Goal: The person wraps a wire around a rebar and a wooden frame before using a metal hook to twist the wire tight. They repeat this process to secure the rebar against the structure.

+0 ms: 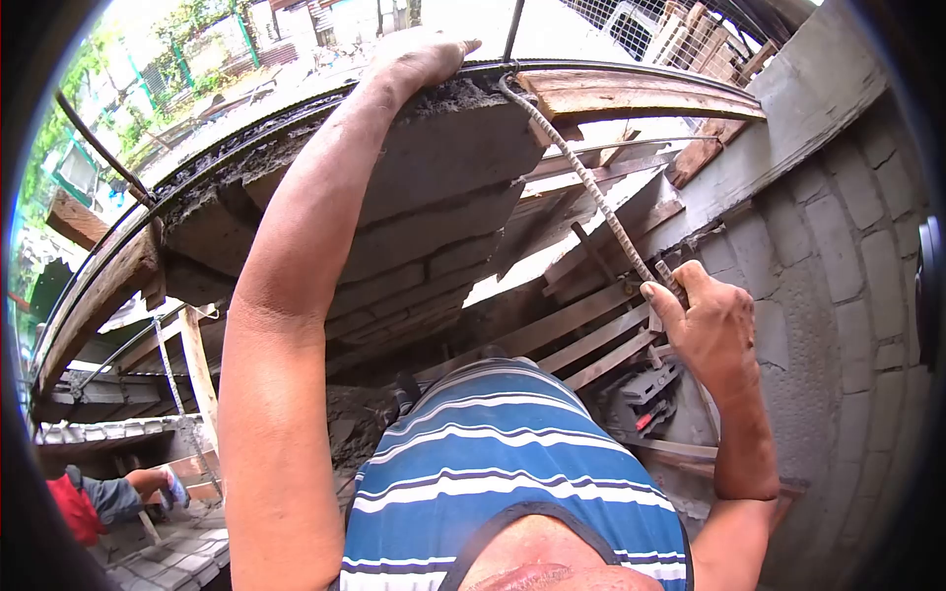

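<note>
Brick wall [434, 227], right hand [714, 330] clasping rebar [581, 177]

Right: a grey block wall [847, 295] rises beneath a plastered beam [788, 128]. Centre: weathered timber planks [591, 335] slant across the gap, with a black and red tool [645, 394] lying among them. Left: a wooden post [197, 374] stands upright. Lower left: a co-worker in a red top [74, 507] crouches on grey paving [177, 561]. Background: green trees [79, 89] and wire mesh [601, 12].

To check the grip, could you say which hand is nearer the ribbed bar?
Right. The right hand grips the ribbed bar low down; the left hand rests atop the wall, apart.
</note>
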The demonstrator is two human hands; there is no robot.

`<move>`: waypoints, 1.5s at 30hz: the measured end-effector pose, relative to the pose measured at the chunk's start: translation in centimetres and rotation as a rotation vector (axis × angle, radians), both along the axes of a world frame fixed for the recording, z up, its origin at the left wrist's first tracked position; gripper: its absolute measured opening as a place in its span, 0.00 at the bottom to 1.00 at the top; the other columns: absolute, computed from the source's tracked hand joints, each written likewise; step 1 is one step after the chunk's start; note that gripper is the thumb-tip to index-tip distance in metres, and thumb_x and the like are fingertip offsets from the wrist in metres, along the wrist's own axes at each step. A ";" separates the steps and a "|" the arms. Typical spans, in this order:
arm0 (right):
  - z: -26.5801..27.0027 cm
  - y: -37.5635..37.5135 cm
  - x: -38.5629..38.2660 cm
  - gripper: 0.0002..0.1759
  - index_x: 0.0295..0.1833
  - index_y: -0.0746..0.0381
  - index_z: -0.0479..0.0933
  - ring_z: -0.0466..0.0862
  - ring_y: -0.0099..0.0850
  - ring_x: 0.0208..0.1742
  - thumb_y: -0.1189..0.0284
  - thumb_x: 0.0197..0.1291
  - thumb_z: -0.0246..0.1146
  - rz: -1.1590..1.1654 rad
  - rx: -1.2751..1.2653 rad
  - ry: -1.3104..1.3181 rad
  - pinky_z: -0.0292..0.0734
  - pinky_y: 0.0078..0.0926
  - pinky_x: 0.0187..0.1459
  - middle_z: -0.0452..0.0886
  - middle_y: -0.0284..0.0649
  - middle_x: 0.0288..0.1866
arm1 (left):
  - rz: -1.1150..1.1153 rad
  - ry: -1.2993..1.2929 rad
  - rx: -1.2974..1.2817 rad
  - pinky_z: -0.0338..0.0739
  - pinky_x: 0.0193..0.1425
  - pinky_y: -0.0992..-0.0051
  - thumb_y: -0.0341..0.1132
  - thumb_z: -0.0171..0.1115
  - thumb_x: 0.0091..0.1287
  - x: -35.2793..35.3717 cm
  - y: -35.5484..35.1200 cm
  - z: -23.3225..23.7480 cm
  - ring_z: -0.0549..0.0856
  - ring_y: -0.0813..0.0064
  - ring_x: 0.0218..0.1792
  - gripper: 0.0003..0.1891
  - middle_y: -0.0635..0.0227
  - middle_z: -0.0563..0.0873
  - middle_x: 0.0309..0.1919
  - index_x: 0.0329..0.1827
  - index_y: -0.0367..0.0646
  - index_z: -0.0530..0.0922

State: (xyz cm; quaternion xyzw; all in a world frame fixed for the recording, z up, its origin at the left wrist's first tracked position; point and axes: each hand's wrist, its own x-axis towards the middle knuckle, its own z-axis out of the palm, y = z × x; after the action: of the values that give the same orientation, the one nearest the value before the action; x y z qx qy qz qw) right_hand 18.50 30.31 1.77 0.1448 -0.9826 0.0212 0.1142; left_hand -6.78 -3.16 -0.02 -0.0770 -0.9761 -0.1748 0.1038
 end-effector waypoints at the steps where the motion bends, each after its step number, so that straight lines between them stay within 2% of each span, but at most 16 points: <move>1: -0.8 0.0 0.1 0.19 0.36 0.63 0.78 0.85 0.48 0.27 0.57 0.64 0.70 0.000 -0.005 -0.005 0.77 0.43 0.30 0.81 0.48 0.23 | 0.031 -0.009 0.023 0.68 0.74 0.61 0.64 0.43 0.77 -0.2 0.0 -0.1 0.80 0.53 0.66 0.32 0.54 0.82 0.65 0.70 0.51 0.78; 5: -2.6 -0.8 0.0 0.21 0.39 0.64 0.77 0.84 0.52 0.28 0.54 0.67 0.68 -0.021 -0.110 -0.141 0.76 0.44 0.30 0.82 0.50 0.23 | 0.089 -0.037 0.001 0.70 0.72 0.60 0.64 0.44 0.77 0.1 -0.1 -0.1 0.82 0.52 0.63 0.33 0.53 0.84 0.62 0.68 0.48 0.79; 7: -1.9 -1.2 0.2 0.22 0.41 0.65 0.77 0.84 0.53 0.27 0.54 0.68 0.66 -0.115 -0.409 -0.365 0.76 0.47 0.31 0.82 0.51 0.23 | 0.031 0.025 0.031 0.72 0.69 0.59 0.64 0.44 0.77 -0.9 -0.4 -0.9 0.84 0.52 0.60 0.34 0.53 0.86 0.60 0.66 0.46 0.80; 12: -1.3 -1.1 0.6 0.21 0.37 0.64 0.74 0.83 0.55 0.28 0.55 0.71 0.63 -0.019 -0.065 -0.045 0.75 0.50 0.32 0.80 0.52 0.22 | 0.020 0.047 -0.041 0.72 0.69 0.59 0.62 0.42 0.79 -1.8 -0.4 -1.5 0.84 0.52 0.60 0.33 0.52 0.85 0.61 0.67 0.45 0.79; 17: -6.4 -0.5 -0.2 0.24 0.37 0.64 0.73 0.82 0.56 0.27 0.53 0.74 0.60 0.014 -0.207 -0.086 0.76 0.48 0.32 0.78 0.54 0.22 | 0.036 -0.003 0.024 0.72 0.69 0.58 0.64 0.43 0.77 -1.3 -0.3 -0.6 0.84 0.52 0.60 0.35 0.50 0.85 0.61 0.65 0.41 0.81; 19: -8.4 -0.4 -0.3 0.26 0.36 0.64 0.72 0.78 0.43 0.19 0.50 0.75 0.58 0.063 -0.493 -0.186 0.73 0.39 0.27 0.75 0.45 0.18 | 0.049 -0.063 -0.032 0.72 0.69 0.59 0.64 0.43 0.77 -0.3 -0.3 -0.2 0.84 0.52 0.60 0.36 0.49 0.85 0.61 0.64 0.40 0.81; 20: -9.7 -0.3 -0.6 0.26 0.36 0.64 0.72 0.78 0.43 0.19 0.50 0.75 0.58 0.062 -0.492 -0.186 0.73 0.39 0.27 0.75 0.45 0.18 | 0.042 -0.022 0.004 0.72 0.69 0.59 0.65 0.43 0.77 -0.3 -0.4 -0.5 0.85 0.53 0.60 0.37 0.49 0.85 0.60 0.64 0.39 0.81; 22: -12.3 -0.2 -0.9 0.28 0.34 0.61 0.71 0.70 0.25 0.18 0.47 0.76 0.56 0.093 -0.914 -0.449 0.66 0.25 0.22 0.69 0.33 0.17 | 0.029 0.015 0.038 0.72 0.69 0.59 0.65 0.43 0.77 -0.3 -0.2 -0.7 0.85 0.53 0.59 0.37 0.49 0.85 0.60 0.63 0.39 0.81; 25: -14.2 -1.4 -0.6 0.29 0.33 0.59 0.69 0.65 0.15 0.18 0.45 0.76 0.54 0.121 -1.232 -0.642 0.59 0.17 0.20 0.65 0.26 0.18 | 0.014 0.051 0.008 0.74 0.67 0.60 0.65 0.43 0.77 -1.1 -0.5 -1.1 0.86 0.53 0.58 0.37 0.49 0.87 0.57 0.62 0.38 0.82; 31: -17.9 -4.8 -0.3 0.30 0.31 0.56 0.64 0.59 0.17 0.14 0.40 0.69 0.60 0.398 -1.864 -1.025 0.52 0.19 0.17 0.60 0.25 0.14 | -0.023 0.210 0.079 0.76 0.64 0.60 0.64 0.45 0.77 -3.1 -1.1 -2.9 0.88 0.54 0.53 0.35 0.48 0.89 0.49 0.58 0.39 0.84; 33: -18.3 -5.2 0.1 0.30 0.32 0.56 0.64 0.58 0.17 0.14 0.41 0.69 0.61 0.417 -2.083 -1.157 0.53 0.20 0.17 0.60 0.24 0.14 | 0.024 0.021 -0.001 0.76 0.65 0.58 0.62 0.43 0.78 -1.6 -0.5 -1.2 0.87 0.53 0.54 0.33 0.48 0.88 0.51 0.61 0.42 0.83; 36: -17.6 -4.1 -0.2 0.29 0.32 0.57 0.66 0.58 0.17 0.14 0.42 0.69 0.61 0.339 -2.065 -1.099 0.52 0.20 0.17 0.60 0.23 0.14 | -0.027 0.050 -0.067 0.76 0.65 0.58 0.60 0.42 0.80 -0.1 -0.3 -0.4 0.87 0.52 0.55 0.30 0.49 0.87 0.54 0.66 0.48 0.81; 37: -17.5 -3.0 -0.4 0.27 0.36 0.61 0.71 0.63 0.18 0.14 0.46 0.72 0.61 0.313 -2.070 -1.047 0.58 0.20 0.18 0.65 0.26 0.15 | -0.028 0.049 -0.069 0.76 0.65 0.58 0.60 0.42 0.80 -0.6 -0.4 -0.6 0.87 0.52 0.55 0.30 0.49 0.87 0.54 0.66 0.48 0.81; 41: -13.7 0.5 -1.7 0.22 0.44 0.65 0.78 0.76 0.24 0.20 0.55 0.79 0.54 -0.123 -1.263 -0.211 0.72 0.24 0.24 0.74 0.33 0.20 | -0.026 0.030 -0.035 0.74 0.67 0.58 0.61 0.42 0.79 -1.8 -0.8 -1.4 0.85 0.51 0.58 0.30 0.49 0.86 0.58 0.69 0.52 0.79; 43: -11.3 1.6 -3.0 0.24 0.41 0.65 0.78 0.77 0.24 0.22 0.55 0.80 0.51 -0.213 -0.863 -0.002 0.72 0.23 0.24 0.74 0.34 0.20 | -0.041 0.024 -0.020 0.73 0.68 0.58 0.61 0.42 0.79 -1.5 -0.5 -1.3 0.84 0.51 0.59 0.30 0.49 0.86 0.58 0.68 0.52 0.79; 45: -10.8 2.7 -3.8 0.26 0.39 0.66 0.77 0.76 0.23 0.19 0.54 0.80 0.51 -0.248 -0.770 -0.013 0.71 0.23 0.22 0.73 0.35 0.20 | 0.004 0.048 -0.018 0.72 0.70 0.58 0.61 0.41 0.79 -1.0 -0.4 -0.9 0.83 0.51 0.61 0.30 0.48 0.85 0.59 0.67 0.51 0.80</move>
State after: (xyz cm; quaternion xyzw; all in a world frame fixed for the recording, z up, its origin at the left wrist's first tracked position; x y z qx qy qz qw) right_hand 14.69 33.01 -9.03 -0.0282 -0.9135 0.3748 0.1557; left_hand -7.83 -3.57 -0.90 -0.0803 -0.9750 -0.1640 0.1270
